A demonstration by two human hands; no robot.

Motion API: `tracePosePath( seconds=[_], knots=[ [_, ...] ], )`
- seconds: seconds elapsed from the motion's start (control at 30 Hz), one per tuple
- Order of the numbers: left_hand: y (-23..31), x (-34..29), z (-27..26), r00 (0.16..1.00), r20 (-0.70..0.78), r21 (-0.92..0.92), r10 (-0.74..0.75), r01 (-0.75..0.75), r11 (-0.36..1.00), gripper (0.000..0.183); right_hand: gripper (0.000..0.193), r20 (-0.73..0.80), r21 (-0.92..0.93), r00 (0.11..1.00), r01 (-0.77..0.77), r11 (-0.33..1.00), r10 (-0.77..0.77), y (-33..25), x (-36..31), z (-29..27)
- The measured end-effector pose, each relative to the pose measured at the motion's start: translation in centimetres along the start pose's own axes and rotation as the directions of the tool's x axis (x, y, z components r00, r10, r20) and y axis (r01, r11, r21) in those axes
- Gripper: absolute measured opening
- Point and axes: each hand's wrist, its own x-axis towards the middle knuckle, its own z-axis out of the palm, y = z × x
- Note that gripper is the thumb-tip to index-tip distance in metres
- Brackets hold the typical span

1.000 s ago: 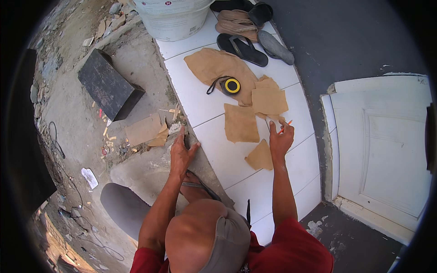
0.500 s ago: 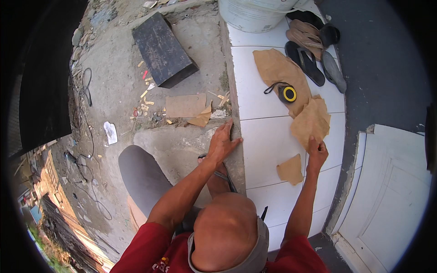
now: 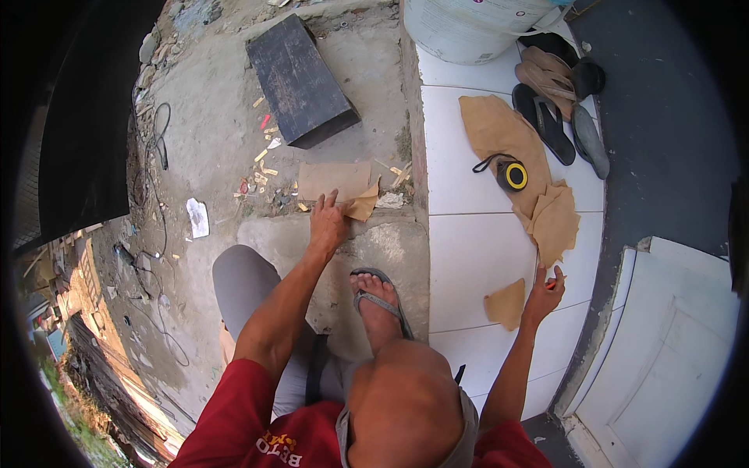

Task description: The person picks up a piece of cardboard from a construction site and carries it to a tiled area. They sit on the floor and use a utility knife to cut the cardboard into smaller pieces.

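Note:
My left hand [image 3: 328, 227] reaches over the concrete with its fingers stretched out, the tips at the lower edge of a flat tan sheet [image 3: 334, 178]. A folded brown piece [image 3: 363, 204] lies just right of those fingers. Over the white tiles, my right hand [image 3: 544, 292] is closed around a small orange-red stick-like object [image 3: 551, 285], mostly hidden by the fingers. Just beyond that hand lies a ragged brown paper-like piece [image 3: 555, 226], overlapping a larger brown sheet [image 3: 499, 129]. A black and yellow tape measure [image 3: 512, 175] rests on the larger sheet. A smaller brown scrap [image 3: 505, 304] lies left of my right hand.
A black box-shaped block [image 3: 300, 82] sits on the concrete among small litter. Sandals [image 3: 544, 125] and a white bucket [image 3: 480, 31] stand at the far end of the tiles. A white door [image 3: 663, 327] is at right; a cable [image 3: 156, 179] trails at left.
My left hand has moved left from the concrete edge to the tan sheet. My right hand has let go of the ragged brown piece, which now lies on the tiles. The view has shifted slightly.

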Motion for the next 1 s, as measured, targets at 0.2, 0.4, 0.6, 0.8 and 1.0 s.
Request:
tracePosePath(
  seconds=[0.2,0.4,0.6,0.8,1.0],
  knots=[
    [4.0,-1.0,-6.6,0.952,-0.254,-0.159,0.170,-0.215,0.964,0.048,0.051,0.042,-0.034,0.987,0.156,0.987,-0.155,2.1,-3.2,-2.5],
    [6.9,-4.2,-8.8,0.907,-0.255,-0.424,0.334,-0.416,0.804,0.059,0.054,0.177,-0.383,0.909,0.418,0.824,-0.378,8.6,-5.6,-3.7],
    [15.8,-6.0,-7.7,0.745,-0.049,-0.592,0.665,-0.558,0.582,0.052,0.031,0.236,-0.077,0.972,0.014,0.997,0.004,9.5,-4.6,-3.9],
    [16.7,-8.7,-4.8,0.708,0.348,-0.551,0.615,-0.376,0.745,0.054,0.020,0.369,0.370,0.919,-0.284,0.885,0.140,7.8,-3.5,-5.2],
    [20.0,-5.0,-9.3,0.849,0.455,-0.822,0.269,0.284,0.493,0.063,0.025,0.646,0.365,0.758,-0.409,0.836,0.089,-2.4,-7.7,-2.2]
  ],
)
